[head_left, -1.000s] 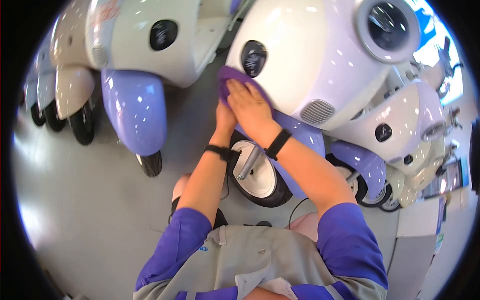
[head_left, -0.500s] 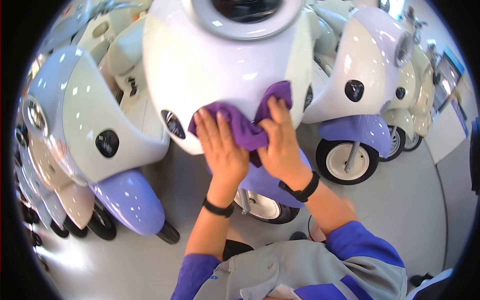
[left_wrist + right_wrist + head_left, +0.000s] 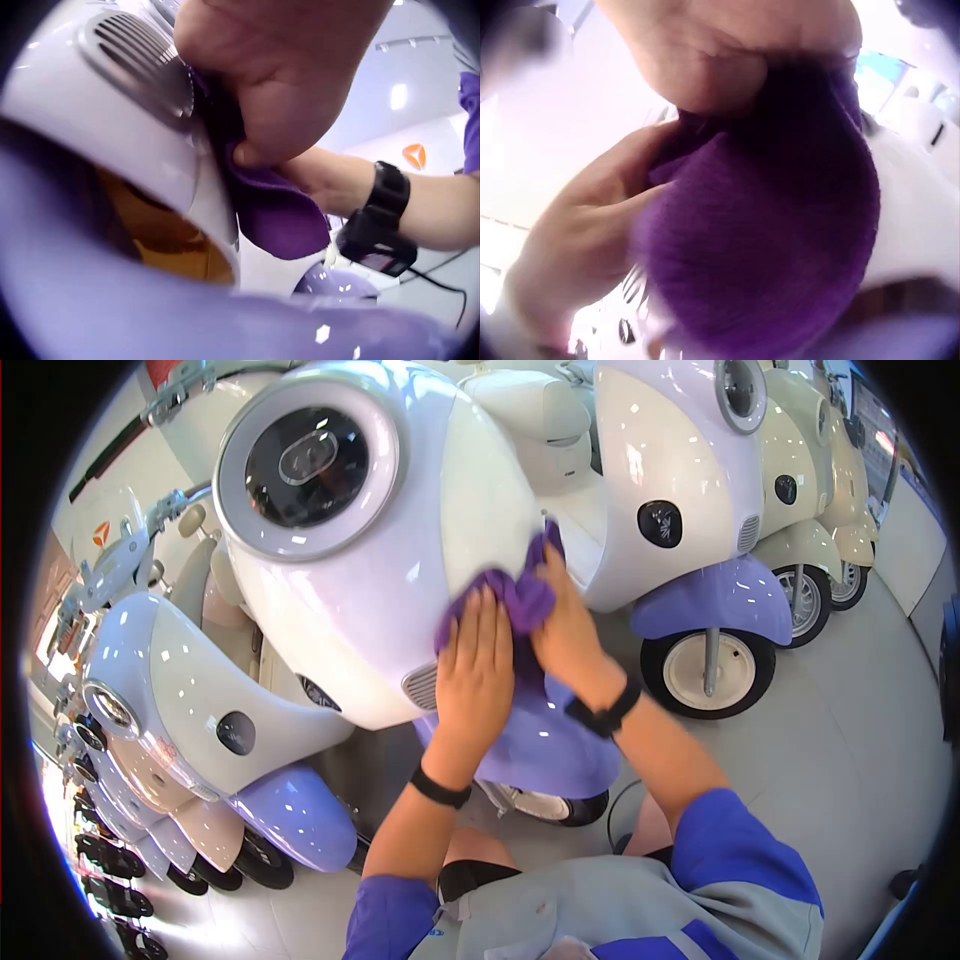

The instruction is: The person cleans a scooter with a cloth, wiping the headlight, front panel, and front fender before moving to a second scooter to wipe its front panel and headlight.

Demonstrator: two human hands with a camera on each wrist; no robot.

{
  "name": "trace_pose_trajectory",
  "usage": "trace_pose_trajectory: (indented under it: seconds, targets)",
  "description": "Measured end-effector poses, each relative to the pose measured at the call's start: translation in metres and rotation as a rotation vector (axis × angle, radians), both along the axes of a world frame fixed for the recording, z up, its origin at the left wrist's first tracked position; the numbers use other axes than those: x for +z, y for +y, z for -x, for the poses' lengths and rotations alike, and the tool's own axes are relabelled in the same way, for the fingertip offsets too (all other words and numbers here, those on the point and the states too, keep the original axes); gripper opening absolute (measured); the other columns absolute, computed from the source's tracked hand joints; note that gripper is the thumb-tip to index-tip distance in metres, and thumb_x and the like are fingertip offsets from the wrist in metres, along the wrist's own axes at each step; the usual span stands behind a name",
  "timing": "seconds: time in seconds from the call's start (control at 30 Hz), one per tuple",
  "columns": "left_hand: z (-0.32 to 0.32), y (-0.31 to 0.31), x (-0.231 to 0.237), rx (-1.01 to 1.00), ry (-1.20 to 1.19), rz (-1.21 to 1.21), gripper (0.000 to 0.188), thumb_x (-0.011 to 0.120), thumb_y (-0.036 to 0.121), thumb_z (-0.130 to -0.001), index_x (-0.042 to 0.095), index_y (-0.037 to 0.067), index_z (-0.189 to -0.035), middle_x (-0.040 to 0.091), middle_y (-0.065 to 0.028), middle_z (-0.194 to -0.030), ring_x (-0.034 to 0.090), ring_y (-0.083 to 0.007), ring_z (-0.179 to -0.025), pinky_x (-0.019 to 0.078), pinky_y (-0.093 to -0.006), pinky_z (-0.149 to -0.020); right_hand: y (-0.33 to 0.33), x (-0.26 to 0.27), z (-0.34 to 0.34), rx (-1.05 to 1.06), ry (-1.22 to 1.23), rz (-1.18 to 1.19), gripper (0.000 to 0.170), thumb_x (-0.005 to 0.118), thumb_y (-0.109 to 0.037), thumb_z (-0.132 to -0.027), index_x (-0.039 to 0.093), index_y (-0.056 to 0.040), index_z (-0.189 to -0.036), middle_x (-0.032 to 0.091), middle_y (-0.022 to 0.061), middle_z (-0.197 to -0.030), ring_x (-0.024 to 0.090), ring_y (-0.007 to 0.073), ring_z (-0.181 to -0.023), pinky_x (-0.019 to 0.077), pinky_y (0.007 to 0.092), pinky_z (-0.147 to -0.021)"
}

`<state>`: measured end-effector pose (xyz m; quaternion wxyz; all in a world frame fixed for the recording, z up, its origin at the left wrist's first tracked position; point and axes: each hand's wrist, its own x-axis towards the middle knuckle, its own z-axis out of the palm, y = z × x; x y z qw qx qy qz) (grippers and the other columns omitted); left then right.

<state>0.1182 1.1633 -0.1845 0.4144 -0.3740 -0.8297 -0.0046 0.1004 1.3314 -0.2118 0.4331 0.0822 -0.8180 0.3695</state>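
A purple cloth [image 3: 530,600] lies bunched against the lower front corner of a white and lilac scooter [image 3: 390,600], to the right of its grille [image 3: 421,685]. My left hand [image 3: 475,678] presses the cloth to the panel with its fingers nearly straight. Beside it, my right hand [image 3: 575,630] grips another part of the cloth, fingers curled into it. From the right wrist view, a wide fold of the cloth [image 3: 765,247] hangs below the palm. The left wrist view shows the cloth's free edge [image 3: 285,225] near the grille, above the lilac fender.
A round headlight [image 3: 305,465] sits high on the scooter's front. Another scooter [image 3: 680,490] stands close on the right with its front wheel [image 3: 708,672] turned this way. More scooters line up on the left [image 3: 215,690]. A cable [image 3: 620,800] runs by the person's leg.
Both hands and the cloth have moved across the scooter's front, from its left side light to the right of the grille. The right hand now grips bunched cloth; the head view has shifted too.
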Motion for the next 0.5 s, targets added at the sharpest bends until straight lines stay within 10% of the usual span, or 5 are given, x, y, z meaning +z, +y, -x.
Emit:
trace_pose_trajectory:
  seconds: [0.5]
  targets:
    - [0.005, 0.016, 0.055, 0.089, 0.080, -0.070, 0.049, 0.050, 0.004, -0.088, 0.052, 0.000, -0.137, 0.054, -0.0148, -0.142, 0.045, -0.0314, -0.138, 0.0334, -0.0467, -0.114, 0.025, 0.100, 0.045, 0.274, 0.213, -0.013, 0.036, 0.060, -0.008, -0.092, 0.050, -0.0068, -0.126, 0.041, 0.0245, -0.151, 0.044, 0.0421, -0.134, 0.0391, 0.0412, -0.109]
